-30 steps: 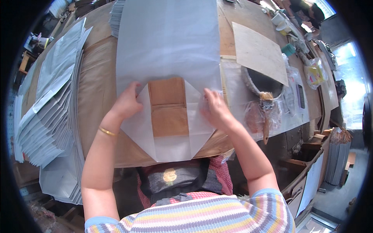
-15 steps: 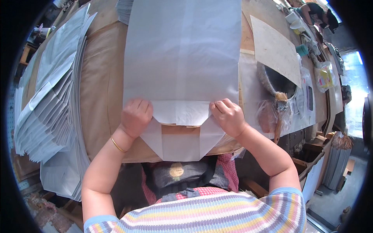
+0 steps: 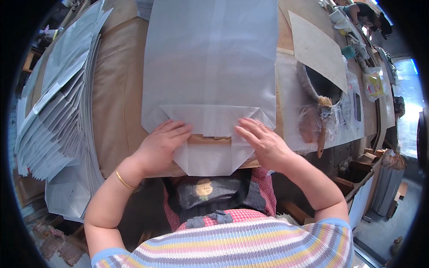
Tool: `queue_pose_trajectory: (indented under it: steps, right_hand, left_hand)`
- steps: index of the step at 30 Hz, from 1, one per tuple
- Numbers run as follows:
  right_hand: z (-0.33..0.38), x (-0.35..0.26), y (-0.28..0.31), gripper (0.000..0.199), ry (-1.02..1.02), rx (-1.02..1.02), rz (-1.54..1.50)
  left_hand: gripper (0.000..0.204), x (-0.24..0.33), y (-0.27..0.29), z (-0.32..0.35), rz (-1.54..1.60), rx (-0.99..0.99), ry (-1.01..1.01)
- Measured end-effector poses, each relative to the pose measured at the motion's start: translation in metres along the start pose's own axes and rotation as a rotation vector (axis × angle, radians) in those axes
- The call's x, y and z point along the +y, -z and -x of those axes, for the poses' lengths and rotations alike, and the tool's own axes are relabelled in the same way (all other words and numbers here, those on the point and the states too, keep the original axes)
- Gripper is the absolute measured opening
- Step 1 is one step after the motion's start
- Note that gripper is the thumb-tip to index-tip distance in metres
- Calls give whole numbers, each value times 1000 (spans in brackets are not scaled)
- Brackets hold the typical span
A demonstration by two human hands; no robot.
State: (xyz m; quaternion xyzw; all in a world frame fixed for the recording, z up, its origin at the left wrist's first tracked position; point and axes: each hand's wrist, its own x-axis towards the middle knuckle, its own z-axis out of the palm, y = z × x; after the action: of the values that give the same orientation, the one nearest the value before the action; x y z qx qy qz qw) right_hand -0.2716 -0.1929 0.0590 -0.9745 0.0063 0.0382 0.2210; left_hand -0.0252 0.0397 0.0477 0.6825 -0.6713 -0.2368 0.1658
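A large grey paper bag (image 3: pixel 210 62) lies flat on the tabletop (image 3: pixel 118 98), running away from the person, its bottom end at the near edge. That end is folded into flaps: an upper flap (image 3: pixel 210 118) w/ slanted corners is turned down toward the person, and a lower flap (image 3: pixel 208 158) points up to meet it, leaving a thin strip of brown showing between them.

The left hand (image 3: pixel 161 145) lies flat, fingers spread & pointing right, pressing on the left part of the fold; it grips nothing. A gold bangle (image 3: pixel 123 180) sits on that wrist. The right hand (image 3: pixel 263 140) is likewise open and flat, fingers pointing left onto the right part of the fold, palm down (pressing, not pinching).

To the left, a fanned stack of grey bags (image 3: pixel 53 111) lies along the tabletop edge. To the right, near the bag but apart from it: a dark bowl (image 3: pixel 319 85) partly covered by a pale board (image 3: pixel 317 49), and a brush (image 3: pixel 322 123) leaning at its rim, wrapped in clear plastic. Further right, a yellowish plastic bag (image 3: pixel 374 82).
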Motion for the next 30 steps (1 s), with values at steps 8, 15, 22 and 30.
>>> queue_pose_trajectory:
  steps: [8,15,22,30]
  right_hand:
    - [22,-28,-40,34,-50,352,40]
    - [13,-5,-44,13,-216,551,-247]
    - [-34,17,-37,19,-390,485,-505]
    - [-49,12,-48,30,-431,605,-130]
  left_hand:
    - [33,13,9,5,50,34,-88]
    - [20,-13,-14,7,72,328,-42]
    - [15,-14,-24,-24,289,541,274]
    - [20,-7,-54,-31,-97,616,388]
